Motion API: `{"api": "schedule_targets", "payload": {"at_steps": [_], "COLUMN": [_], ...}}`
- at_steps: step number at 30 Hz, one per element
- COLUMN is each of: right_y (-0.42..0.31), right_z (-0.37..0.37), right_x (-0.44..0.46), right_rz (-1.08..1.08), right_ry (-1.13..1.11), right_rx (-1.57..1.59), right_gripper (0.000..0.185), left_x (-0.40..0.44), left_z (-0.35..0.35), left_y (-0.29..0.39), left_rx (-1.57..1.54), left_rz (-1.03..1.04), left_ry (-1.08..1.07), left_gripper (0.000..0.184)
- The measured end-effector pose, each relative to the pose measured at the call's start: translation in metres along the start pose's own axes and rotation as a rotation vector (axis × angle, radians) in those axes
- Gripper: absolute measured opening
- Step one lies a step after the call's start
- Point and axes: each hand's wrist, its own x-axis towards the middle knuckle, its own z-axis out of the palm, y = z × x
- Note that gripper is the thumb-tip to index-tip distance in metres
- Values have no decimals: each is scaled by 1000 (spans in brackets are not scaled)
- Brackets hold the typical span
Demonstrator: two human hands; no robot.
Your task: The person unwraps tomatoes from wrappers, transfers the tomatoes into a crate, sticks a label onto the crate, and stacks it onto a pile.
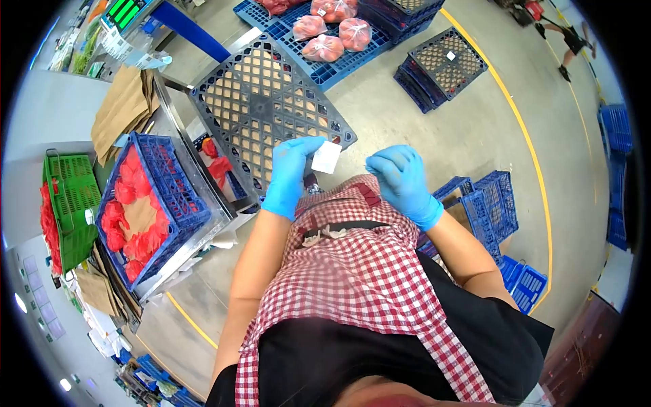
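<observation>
My left hand [288, 173], in a blue glove, pinches a small white label [327, 157] between thumb and fingers. It is beside the near corner of a large black lattice crate [261, 105], with brown cardboard showing through the lattice. To the right, my right hand [405, 183], also blue-gloved, is raised with its fingers curled together. Whether anything is in those fingers is hidden. Both hands are above the front of a red-and-white checked apron [352, 278].
At left, a blue crate [180, 183] of red bags stands on a metal table beside a green crate [71, 203]. Bagged red produce [323, 47] lies on a blue pallet [288, 44]. Stacked crates [447, 64] stand on the floor; blue crates [498, 203] are at my right.
</observation>
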Motion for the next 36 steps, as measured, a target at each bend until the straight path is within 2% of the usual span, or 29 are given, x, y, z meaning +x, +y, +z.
{"api": "schedule_targets", "payload": {"at_steps": [2, 3, 4, 5, 6, 7, 8, 9, 10, 12, 13, 14, 16, 17, 20, 24, 25, 28, 29, 33, 36], "right_y": [11, 22, 36, 57, 84, 102, 101, 103, 108, 114, 104, 95, 107, 112, 99, 79, 78, 61, 59, 48, 41], "right_z": [-2, -1, 1, 11, 15, 9, -5, -12, -16, -13, -17, -20, -17, -15, -24, -25, -25, -18, -14, 11, 25], "right_x": [-15, -27, -44, -77, -118, -159, -178, -203, -228, -313, -319, -323, -369, -375, -332, -234, -217, -180, -184, -204, -207], "right_rz": [49, 178, 363, 614, 775, 560, 628, 529, 819, 1045, 1193, 1343, 1491, 1585, 1610, 1658, 1619, 1531, 1544, 1661, 1565], "right_ry": [9, -81, -242, -247, -306, -466, -889, -926, -1035, -741, -770, -794, -947, -1039, -716, -492, -556, -445, -427, -532, -792], "right_rx": [-30, -42, -4, 234, 325, -15, -425, -558, -397, -351, -244, -134, 55, 5, 134, 233, 189, 234, 232, 279, 78], "right_gripper": [30, 24, 17, 16, 19, 22, 18, 16, 17, 24, 28, 32, 36, 34, 31, 24, 24, 22, 23, 23, 25], "left_x": [-3, 2, 7, 12, 17, 18, 32, 40, 44, 51, 59, 75, 98, 114, 162, 227, 235, 235, 221, 179, 161], "left_z": [-8, -16, -27, -40, -53, -68, -96, -119, -135, -147, -152, -159, -153, -153, -155, -155, -157, -152, -142, -146, -162], "left_y": [1, -5, -11, -18, -22, -23, -36, -43, -51, -57, -57, -63, -58, -57, -33, -38, -55, -88, -87, -94, -104], "left_rx": [109, 105, 72, 38, 7, 39, 74, 113, 150, 264, 324, 527, 695, 781, 1066, 1251, 1354, 1365, 1383, 1291, 1256], "left_rz": [89, 130, 185, 242, 299, 384, 456, 518, 573, 653, 697, 805, 856, 956, 1184, 1235, 1069, 957, 764, 629, 587], "left_ry": [48, 40, 91, 143, 194, 319, 432, 542, 658, 706, 720, 757, 726, 782, 855, 762, 621, 572, 509, 467, 475], "left_gripper": [21, 22, 22, 22, 22, 24, 22, 21, 19, 18, 18, 16, 15, 13, 11, 14, 25, 36, 51, 65, 67]}}
